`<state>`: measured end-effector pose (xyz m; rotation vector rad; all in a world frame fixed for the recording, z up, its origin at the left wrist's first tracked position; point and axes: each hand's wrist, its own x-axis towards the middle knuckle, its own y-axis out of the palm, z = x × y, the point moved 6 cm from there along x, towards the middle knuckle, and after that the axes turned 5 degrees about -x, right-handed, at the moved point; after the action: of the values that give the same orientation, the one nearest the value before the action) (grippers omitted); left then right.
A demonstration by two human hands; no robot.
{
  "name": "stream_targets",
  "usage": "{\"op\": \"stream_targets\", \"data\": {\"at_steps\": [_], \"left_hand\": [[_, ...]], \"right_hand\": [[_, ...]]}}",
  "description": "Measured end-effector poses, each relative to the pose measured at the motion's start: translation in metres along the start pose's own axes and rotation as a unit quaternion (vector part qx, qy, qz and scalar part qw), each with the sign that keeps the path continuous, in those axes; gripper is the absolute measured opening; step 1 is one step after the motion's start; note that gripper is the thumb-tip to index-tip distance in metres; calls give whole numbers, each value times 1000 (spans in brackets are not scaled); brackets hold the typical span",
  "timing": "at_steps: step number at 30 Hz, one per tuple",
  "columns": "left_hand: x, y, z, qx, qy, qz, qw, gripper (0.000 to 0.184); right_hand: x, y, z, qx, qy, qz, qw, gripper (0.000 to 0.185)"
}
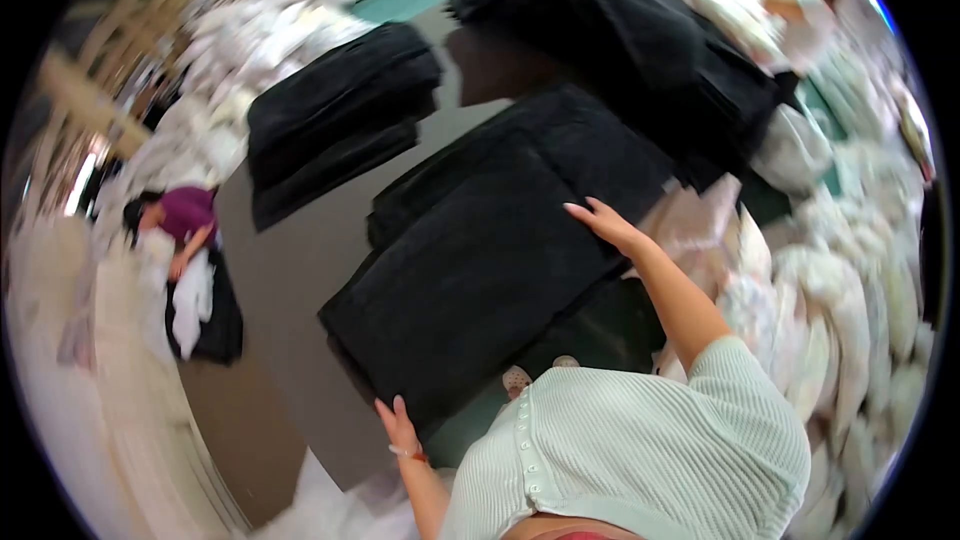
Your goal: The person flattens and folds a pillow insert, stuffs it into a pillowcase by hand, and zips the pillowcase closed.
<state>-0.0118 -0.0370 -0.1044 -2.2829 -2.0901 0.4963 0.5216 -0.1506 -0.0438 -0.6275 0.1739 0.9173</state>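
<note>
Through the head camera, I am seeing the large folded black fabric (pixel 470 270) lying across the near side of the grey table (pixel 310 240), slanting from lower left to upper right in front of the wearer's pale green top (pixel 630 440). The right hand (pixel 606 224) is resting on the fabric toward its right side, its thumb and fingers spreading apart rather than closing. The left hand (pixel 402 428) is touching the near left corner, thumb and a finger standing apart; from here I am not managing to tell whether it is pinching any cloth. A bracelet (pixel 408 453) is circling that wrist. Beyond the fabric, a smaller black stack (pixel 340 115) is sitting on the table to the upper left, while a bigger black pile (pixel 620 30) is spreading out at the upper right. Pale bundles (pixel 820 290) are crowding the right side, and a white heap (pixel 240 70) is rising behind the smaller stack. At the far left, a person in a purple top (pixel 188 212) is bending over white cloth (pixel 192 308); another person in a white top (pixel 806 40) is standing at the upper right.
</note>
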Motion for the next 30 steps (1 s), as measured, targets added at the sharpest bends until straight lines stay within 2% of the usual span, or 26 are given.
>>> {"op": "stream_targets", "data": {"at_steps": [2,4,5,6,7,8,9,10,11,12,13,14,15,16,18,19,21,22,24,28,30], "left_hand": [[-1,-2,-26,-13,66,7,998,74],[5,-6,-38,-69,102,2,992,71],[22,-17,-31,-85,116,8,990,72],[12,-15,-59,73,113,-56,989,71],[47,-31,-36,-23,145,-39,988,69],[55,-30,-40,-77,63,-55,994,69],[76,-29,-57,41,191,-22,980,71],[90,-25,-73,152,318,3,936,73],[92,-5,-90,151,323,25,934,73],[89,28,-107,21,263,117,958,74],[80,62,-120,-109,191,202,955,75],[74,87,-131,-110,189,215,952,75],[67,115,-138,-127,145,270,944,74],[53,142,-145,-146,102,315,932,74],[15,190,-161,-149,82,360,917,71],[9,203,-161,-153,90,348,921,71],[-12,244,-155,-136,148,432,879,74],[-27,258,-159,-142,152,429,879,74],[-66,292,-172,-201,169,455,851,76],[-136,360,-185,-226,109,500,829,66],[-140,396,-167,-224,99,534,809,60]], "right_hand": [[-6,-1,-1,49,29,39,998,114],[-13,1,-20,89,49,40,994,101],[-26,6,-22,166,44,92,981,99],[-48,-2,-30,165,69,67,981,94],[-66,-1,-38,211,91,115,966,89],[-71,3,-54,238,63,102,964,79],[-87,0,-63,308,22,63,949,74],[-102,-3,-69,372,-21,28,928,70],[-125,-12,-73,423,-25,-28,905,61],[-140,-19,-87,428,-19,-47,902,61],[-157,-29,-104,477,-11,-87,874,59],[-174,-39,-119,524,-6,-124,843,57],[-200,-51,-116,572,-21,-145,807,53],[-210,-61,-149,568,18,-176,804,47],[-252,-91,-157,581,-8,-261,771,39],[-259,-90,-193,666,13,-244,705,38],[-279,-108,-232,709,-42,-228,666,42],[-293,-120,-241,701,-43,-273,657,42],[-304,-141,-272,735,-46,-266,622,42],[-330,-201,-303,742,-64,-294,599,43],[-350,-225,-337,703,-16,-355,616,44]]}}
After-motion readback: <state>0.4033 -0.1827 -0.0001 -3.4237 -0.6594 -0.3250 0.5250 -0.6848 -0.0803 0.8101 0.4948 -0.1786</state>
